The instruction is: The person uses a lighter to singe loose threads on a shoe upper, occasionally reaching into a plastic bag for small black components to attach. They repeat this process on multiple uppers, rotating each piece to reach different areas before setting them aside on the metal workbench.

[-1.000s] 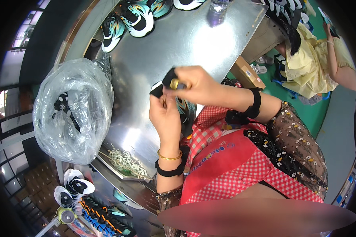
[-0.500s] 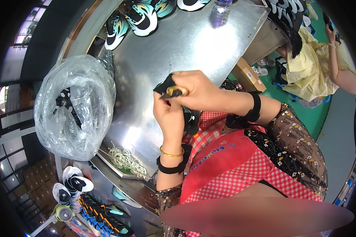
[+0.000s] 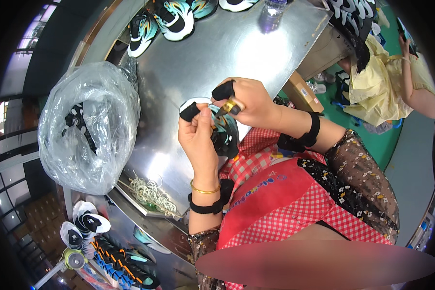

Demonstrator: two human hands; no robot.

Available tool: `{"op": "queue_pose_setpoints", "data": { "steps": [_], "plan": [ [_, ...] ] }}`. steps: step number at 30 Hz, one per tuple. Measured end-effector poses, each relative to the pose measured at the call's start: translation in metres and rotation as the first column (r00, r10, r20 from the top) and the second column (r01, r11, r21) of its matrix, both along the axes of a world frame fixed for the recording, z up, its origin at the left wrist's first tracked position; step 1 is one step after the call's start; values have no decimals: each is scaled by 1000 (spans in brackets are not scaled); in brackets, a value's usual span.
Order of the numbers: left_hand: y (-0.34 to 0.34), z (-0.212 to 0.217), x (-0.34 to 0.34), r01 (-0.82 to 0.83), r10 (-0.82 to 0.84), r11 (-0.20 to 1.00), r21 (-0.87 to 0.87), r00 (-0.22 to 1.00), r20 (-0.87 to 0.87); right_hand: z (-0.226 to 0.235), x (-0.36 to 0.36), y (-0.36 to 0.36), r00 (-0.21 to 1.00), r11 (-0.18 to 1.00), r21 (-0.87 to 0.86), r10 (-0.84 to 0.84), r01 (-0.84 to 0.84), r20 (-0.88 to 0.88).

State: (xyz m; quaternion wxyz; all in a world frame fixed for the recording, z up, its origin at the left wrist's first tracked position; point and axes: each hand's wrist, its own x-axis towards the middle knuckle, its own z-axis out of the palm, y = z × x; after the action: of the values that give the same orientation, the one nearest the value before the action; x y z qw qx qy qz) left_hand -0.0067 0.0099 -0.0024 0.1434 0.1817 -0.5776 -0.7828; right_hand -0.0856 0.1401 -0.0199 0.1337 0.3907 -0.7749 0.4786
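My left hand (image 3: 196, 133) is closed at the white toe of a teal-and-black sports shoe (image 3: 223, 130), thumb and forefinger pressed together. Whether a thread or lace is also in that pinch is too small to tell. A black cover wraps one of its fingertips. Just to the right, my right hand (image 3: 253, 102) is closed around a small hand tool (image 3: 230, 107) with a yellow-and-black body and a dark tip. The tip points at the shoe and the left thumb. Another black cover sits on a right fingertip. My hands partly hide the shoe.
On the metal table (image 3: 193, 58), several teal sports shoes (image 3: 173, 20) stand at the far edge beside a water bottle (image 3: 273, 10). A clear plastic bag (image 3: 89, 128) is at left, with pale tangled strings (image 3: 152, 195) nearer me. Another person's arm (image 3: 410, 82) shows at right.
My hands have drawn apart: the right moved slightly right and the left a little left. More of the shoe and the tool now shows between them.
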Motion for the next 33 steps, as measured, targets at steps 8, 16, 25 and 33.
{"op": "queue_pose_setpoints", "data": {
  "steps": [8, 16, 25, 33],
  "plan": [
    [0, -2, 2, -19, 19, 1000, -2, 1000, 8, 14, 9, -2, 678, 937, -344, 292, -61, 674],
    [0, 1, 1, -32, 34, 999, -32, 998, 56, 14, 12, -1, 589, 912, -410, 348, -30, 730],
    [-7, 0, -2, -41, 39, 998, 52, 999, 34, 10, 7, 9, 986, 970, 220, -127, 100, 109],
    [-5, 0, 1, 47, -49, 999, 18, 994, 93, 0, -6, 12, 991, 962, 267, -16, 52, -132]
  ]
}}
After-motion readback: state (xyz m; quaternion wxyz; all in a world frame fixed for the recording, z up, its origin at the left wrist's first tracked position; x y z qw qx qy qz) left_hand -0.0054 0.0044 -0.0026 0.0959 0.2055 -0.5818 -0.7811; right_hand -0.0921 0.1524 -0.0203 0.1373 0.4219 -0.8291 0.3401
